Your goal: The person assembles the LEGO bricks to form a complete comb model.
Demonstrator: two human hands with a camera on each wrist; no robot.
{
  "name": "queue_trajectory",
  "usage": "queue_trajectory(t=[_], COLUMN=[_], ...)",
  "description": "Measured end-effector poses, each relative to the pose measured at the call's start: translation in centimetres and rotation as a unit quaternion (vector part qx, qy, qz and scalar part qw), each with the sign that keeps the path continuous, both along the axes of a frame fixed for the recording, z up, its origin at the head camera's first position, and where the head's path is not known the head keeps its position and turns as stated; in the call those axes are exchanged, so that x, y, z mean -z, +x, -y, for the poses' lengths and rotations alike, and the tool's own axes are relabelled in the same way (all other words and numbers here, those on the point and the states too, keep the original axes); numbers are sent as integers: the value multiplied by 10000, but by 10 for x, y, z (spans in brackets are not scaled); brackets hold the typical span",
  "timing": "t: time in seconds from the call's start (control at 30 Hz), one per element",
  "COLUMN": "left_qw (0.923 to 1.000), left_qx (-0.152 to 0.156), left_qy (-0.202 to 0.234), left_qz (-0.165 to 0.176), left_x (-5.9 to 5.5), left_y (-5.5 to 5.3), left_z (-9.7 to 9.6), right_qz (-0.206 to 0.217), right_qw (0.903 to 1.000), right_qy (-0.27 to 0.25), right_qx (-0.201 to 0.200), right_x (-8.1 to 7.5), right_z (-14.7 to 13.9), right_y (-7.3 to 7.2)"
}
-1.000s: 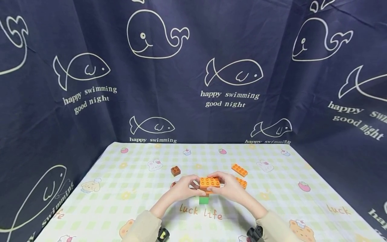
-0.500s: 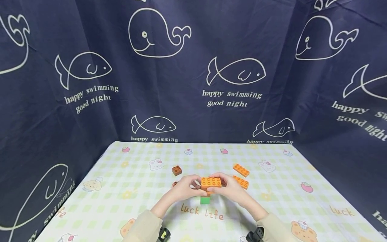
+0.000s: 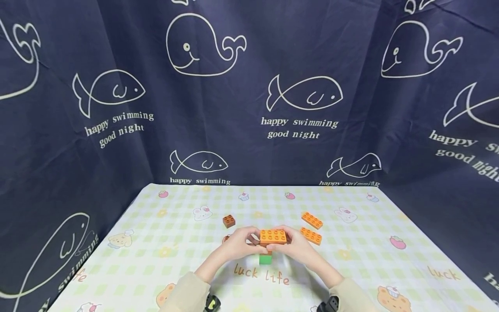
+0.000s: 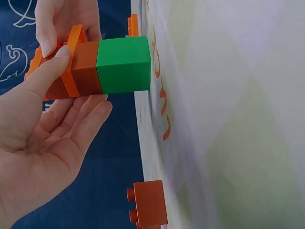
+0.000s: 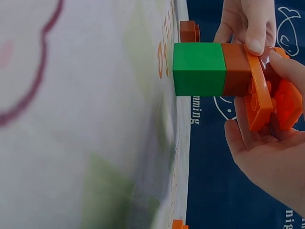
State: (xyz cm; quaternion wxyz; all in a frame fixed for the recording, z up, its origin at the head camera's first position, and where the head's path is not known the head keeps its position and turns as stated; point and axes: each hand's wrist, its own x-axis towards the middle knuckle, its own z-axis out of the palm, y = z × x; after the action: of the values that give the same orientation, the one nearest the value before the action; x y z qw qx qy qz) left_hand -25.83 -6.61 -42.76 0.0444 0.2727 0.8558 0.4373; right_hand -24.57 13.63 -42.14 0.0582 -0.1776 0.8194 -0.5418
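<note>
Tower [image 4: 87, 71] is standing pinched high up, fingers of the left hand [image 3: 238, 243] and right hand [image 3: 295, 245] clamping its upper bricks [image 3: 273, 236]. I'm watching its narrow green base [image 3: 265, 259], midway between the table's [image 3: 128, 277] side edges: uneven pressing could be tipping it. Loose bricks [image 3: 228, 221] are lying nearer the far edge.

Head view: from above and farthest back, facing forward and down over the tabletop [image 3: 136, 268] to the navy curtain [image 3: 241, 99].
Left wrist view: low and close, rolled sideways, tabletop at frame right; it faces the block stack [image 4: 86, 71], right hand [image 4: 71, 21] beyond.
Right wrist view: equally low and close, rolled the opposite way, tabletop at frame left, left hand [image 5: 245, 24] beyond.
Stack, both hands: shared by both wrist views.
</note>
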Motion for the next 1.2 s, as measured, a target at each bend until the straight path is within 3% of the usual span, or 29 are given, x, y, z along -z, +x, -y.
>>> queue_trajectory(t=[0.33,0.73,0.87,1.0,1.2], left_qw=[10000,9998,9997,9995,9990], left_qx=[18,23,26,-20,-179], left_qy=[-13,-28,8,-94,29], left_qz=[-34,-216,-241,-315,-421], left_x=[3,4,5,-1,-17], left_y=[1,0,0,1,-5], left_z=[-4,-5,-2,4,20], right_qz=[-33,166,128,36,-76], right_qw=[10000,9998,9999,10000,9993], right_qy=[72,-67,-60,30,343], right_qx=[49,-38,-86,-69,145], right_x=[4,-15,-5,4,5], right_z=[-3,1,0,-1,-2], right_y=[2,12,7,1,-2])
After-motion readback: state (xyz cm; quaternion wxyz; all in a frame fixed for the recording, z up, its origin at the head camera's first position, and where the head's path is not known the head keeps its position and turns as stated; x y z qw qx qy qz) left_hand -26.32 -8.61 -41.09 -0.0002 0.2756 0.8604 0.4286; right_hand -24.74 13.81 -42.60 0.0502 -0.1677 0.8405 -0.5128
